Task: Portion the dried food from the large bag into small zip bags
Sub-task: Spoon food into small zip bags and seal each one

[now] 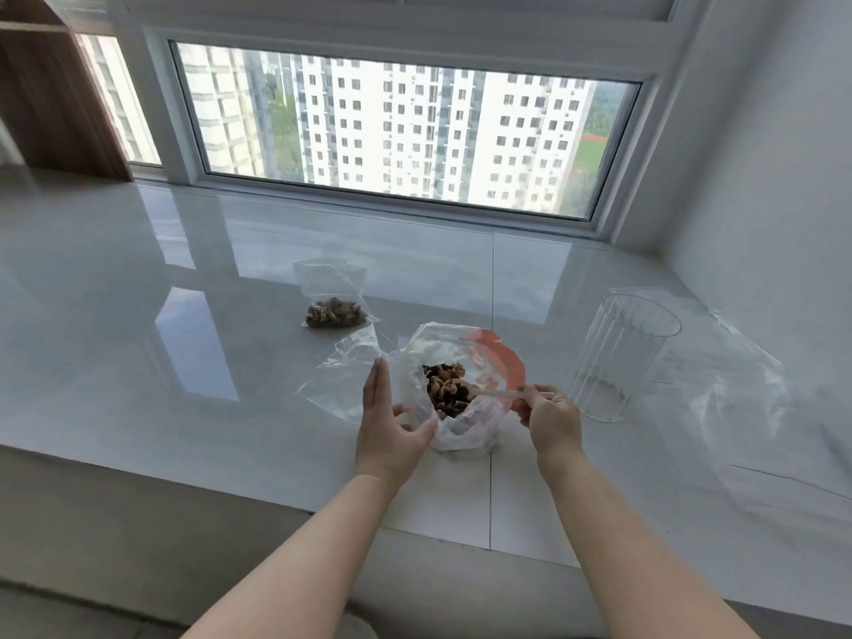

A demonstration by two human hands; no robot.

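The large bag (pixel 454 389) sits centre-sill. The left hand (pixel 392 419), fingers straight, props its mouth at nine o'clock; the right hand (pixel 548 415) pinches a spoon (pixel 500 393) dipping in from three o'clock. Load modestly, lift level; an empty zip bag (pixel 343 375) apparently waits alongside.

Left hand (pixel 389 419) flat-fingered, thumb spread; right hand (pixel 551 419) pinching, fingers curled.

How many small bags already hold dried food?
1: the small filled bag lies behind the large bag, toward the window. Empty clear bags nearby overlap, so their number is unclear.
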